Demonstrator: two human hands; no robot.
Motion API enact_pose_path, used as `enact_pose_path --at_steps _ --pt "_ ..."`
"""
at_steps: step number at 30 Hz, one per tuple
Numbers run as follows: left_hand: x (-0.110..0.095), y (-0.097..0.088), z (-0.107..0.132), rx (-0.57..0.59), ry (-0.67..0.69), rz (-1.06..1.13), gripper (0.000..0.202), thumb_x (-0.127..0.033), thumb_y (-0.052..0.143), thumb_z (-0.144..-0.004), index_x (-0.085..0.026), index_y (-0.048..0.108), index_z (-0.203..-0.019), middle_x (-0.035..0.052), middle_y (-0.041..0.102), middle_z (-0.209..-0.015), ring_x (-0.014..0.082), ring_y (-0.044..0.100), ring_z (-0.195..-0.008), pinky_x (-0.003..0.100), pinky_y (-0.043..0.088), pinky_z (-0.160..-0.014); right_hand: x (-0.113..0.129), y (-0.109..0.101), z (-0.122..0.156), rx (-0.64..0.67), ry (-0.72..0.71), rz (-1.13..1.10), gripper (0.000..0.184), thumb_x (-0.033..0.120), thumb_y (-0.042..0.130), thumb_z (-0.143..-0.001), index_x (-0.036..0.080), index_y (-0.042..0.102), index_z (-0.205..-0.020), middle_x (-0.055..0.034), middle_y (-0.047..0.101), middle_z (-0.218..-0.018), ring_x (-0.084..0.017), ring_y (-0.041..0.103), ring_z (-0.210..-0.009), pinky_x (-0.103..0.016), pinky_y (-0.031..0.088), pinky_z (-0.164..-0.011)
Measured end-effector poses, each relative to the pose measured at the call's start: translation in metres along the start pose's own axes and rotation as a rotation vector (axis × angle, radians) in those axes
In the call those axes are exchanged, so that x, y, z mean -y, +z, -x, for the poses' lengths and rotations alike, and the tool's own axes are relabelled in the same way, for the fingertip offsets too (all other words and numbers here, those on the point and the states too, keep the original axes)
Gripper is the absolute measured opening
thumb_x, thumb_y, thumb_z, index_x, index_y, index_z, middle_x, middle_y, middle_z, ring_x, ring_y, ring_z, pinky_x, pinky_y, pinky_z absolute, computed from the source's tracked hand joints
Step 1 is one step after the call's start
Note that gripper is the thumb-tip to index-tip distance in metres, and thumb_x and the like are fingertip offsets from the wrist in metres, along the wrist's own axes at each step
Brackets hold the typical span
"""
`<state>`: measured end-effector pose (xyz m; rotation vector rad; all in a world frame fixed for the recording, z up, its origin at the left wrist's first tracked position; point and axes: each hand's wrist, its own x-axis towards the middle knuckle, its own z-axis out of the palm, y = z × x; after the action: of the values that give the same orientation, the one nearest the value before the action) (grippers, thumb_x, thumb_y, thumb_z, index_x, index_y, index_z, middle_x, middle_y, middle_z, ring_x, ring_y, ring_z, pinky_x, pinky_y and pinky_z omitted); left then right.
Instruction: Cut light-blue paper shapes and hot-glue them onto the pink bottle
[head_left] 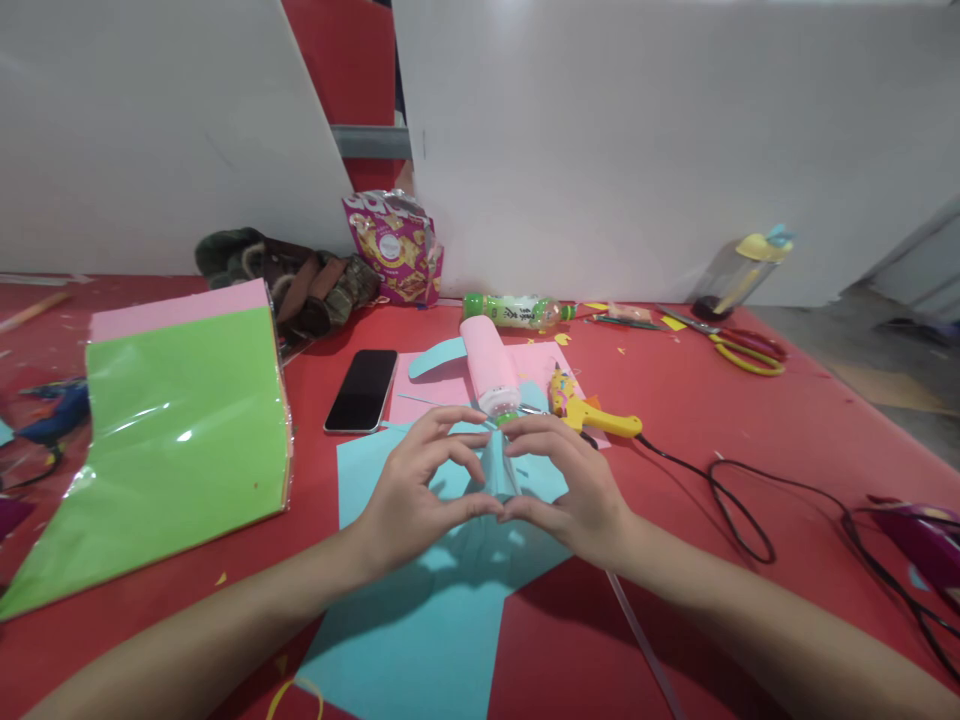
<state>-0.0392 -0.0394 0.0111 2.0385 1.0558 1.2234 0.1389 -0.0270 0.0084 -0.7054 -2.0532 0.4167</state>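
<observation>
Between both hands is a small folded piece of light blue paper (498, 468), pinched at its top and bottom. My left hand (431, 470) grips its left side, thumb below and fingertips above. On the other side my right hand (566, 475) holds it the same way, the two thumbs almost meeting. Under the hands lie light blue paper sheets (420, 610). Just beyond stands or lies a pink-wrapped bottle (489, 365) with a green cap toward me and a light blue paper wing (437, 357) on its left side.
A yellow glue gun (600, 415) with a black cord lies right of the bottle. Left are a phone (362, 390) and a plastic pack of green paper (187, 430). Behind are a snack bag (397, 245), a drink bottle (514, 310) and scissors (750, 353).
</observation>
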Motion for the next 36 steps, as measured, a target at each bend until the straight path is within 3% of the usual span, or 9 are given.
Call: enact_pose_path --at_steps 9,15,28,36 --pt "0.0023 -0.0001 0.0 -0.007 0.042 0.014 0.02 -0.032 0.069 -0.064 -0.016 0.055 -0.065 0.0092 0.052 -0.101 0.0212 0.051 -0.097 0.038 0.046 -0.083 -0.0022 -0.0001 0.001 0.028 0.018 -0.026 0.037 0.039 0.062 -0.071 0.019 0.048 -0.099 -0.0105 0.056 -0.1 -0.021 0.054 -0.096 -0.038 0.047 -0.079" --pt "0.0011 0.0002 -0.0003 -0.017 0.051 -0.019 0.022 -0.036 0.067 -0.065 -0.017 0.055 -0.065 0.0066 0.058 -0.087 0.0183 0.056 -0.083 0.033 0.046 -0.076 -0.0009 -0.0001 0.0006 0.028 0.011 -0.012 0.036 0.039 0.062 -0.071 0.02 0.048 -0.098 -0.0102 0.056 -0.099 -0.021 0.054 -0.094 -0.039 0.048 -0.078" --pt "0.0013 0.0025 0.0018 0.01 0.019 0.028 0.017 -0.026 0.068 -0.066 -0.017 0.054 -0.067 0.0073 0.058 -0.09 0.0179 0.055 -0.087 0.032 0.045 -0.077 0.0016 -0.0002 0.0007 0.023 -0.01 0.033 0.034 0.037 0.061 -0.072 0.019 0.047 -0.098 -0.0096 0.058 -0.095 -0.022 0.054 -0.092 -0.039 0.048 -0.075" --pt "0.0003 0.0018 0.0019 -0.016 0.0 0.021 0.018 -0.03 0.067 -0.067 -0.017 0.055 -0.066 0.0074 0.058 -0.09 0.0183 0.056 -0.085 0.033 0.046 -0.076 0.0018 -0.0001 0.0013 0.014 -0.014 0.09 0.032 0.038 0.06 -0.073 0.02 0.048 -0.097 -0.0095 0.058 -0.094 -0.022 0.055 -0.092 -0.038 0.048 -0.075"
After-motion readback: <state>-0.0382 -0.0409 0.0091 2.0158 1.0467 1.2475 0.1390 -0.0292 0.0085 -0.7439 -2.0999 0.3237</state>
